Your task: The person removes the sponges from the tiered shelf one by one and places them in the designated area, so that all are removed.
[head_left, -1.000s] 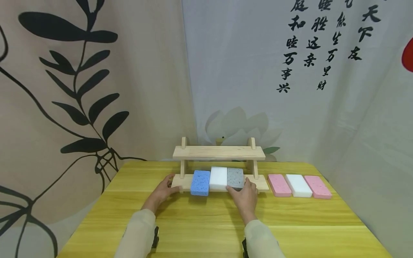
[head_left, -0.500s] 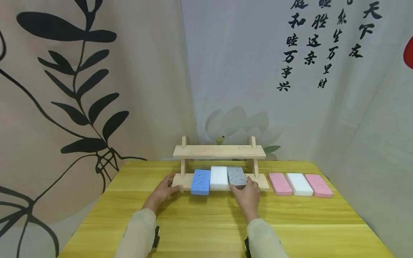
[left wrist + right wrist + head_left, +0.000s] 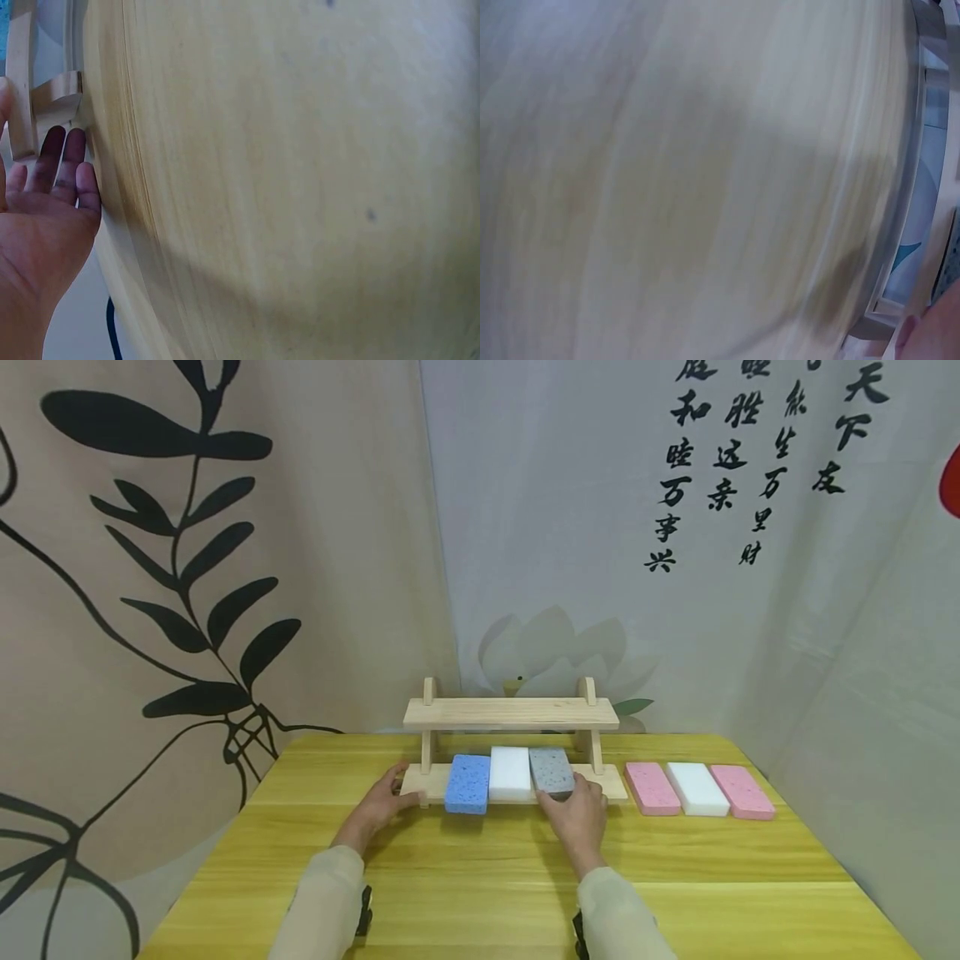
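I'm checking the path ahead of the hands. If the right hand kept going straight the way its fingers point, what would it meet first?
The right hand already reaches the near end of the grey speckled rectangular sponge on the lower board of the small wooden two-tier shelf; that sponge likely comes first, though contact is hard to judge.

Top shelf (image 3: 510,713) is bare, easy reach from above. Lower shelf (image 3: 607,785) is packed with three sponges (image 3: 509,773); the posts (image 3: 590,752) box them in.

Cream long sleeves (image 3: 322,902), black wrist straps (image 3: 365,910), bare hands.
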A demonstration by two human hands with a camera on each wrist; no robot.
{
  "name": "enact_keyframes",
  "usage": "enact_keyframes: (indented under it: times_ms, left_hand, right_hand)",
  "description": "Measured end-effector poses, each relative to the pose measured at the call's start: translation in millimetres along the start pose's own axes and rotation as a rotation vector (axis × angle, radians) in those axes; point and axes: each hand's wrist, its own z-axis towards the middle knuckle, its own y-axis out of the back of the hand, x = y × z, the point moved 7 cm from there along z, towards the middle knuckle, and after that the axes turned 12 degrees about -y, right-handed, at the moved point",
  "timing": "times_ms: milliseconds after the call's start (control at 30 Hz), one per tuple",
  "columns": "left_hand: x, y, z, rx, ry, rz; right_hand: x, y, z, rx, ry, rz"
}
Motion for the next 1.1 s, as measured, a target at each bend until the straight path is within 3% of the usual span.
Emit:
enact_keyframes:
  times_ms: [300,533,800,1100]
  left_hand:
    - [0.0,-0.5,1.2,0.002,0.004,-0.004]
    - [1.4,-0.7,1.7,-0.003,0.003,-0.014]
    - [1.3,-1.0,1.8,-0.008,0.014,-0.013]
    - [1.9,-0.8,1.6,-0.002,0.003,-0.02]
  right_hand:
    - [-9,9,5.0,0.002,0.003,0.057]
    - [-13,19,5.7,0.019,0.062,0.058]
    - [-25,40,6.7,0.028,0.118,0.02]
    - [-45,76,9.1,0.041,0.101,0.044]
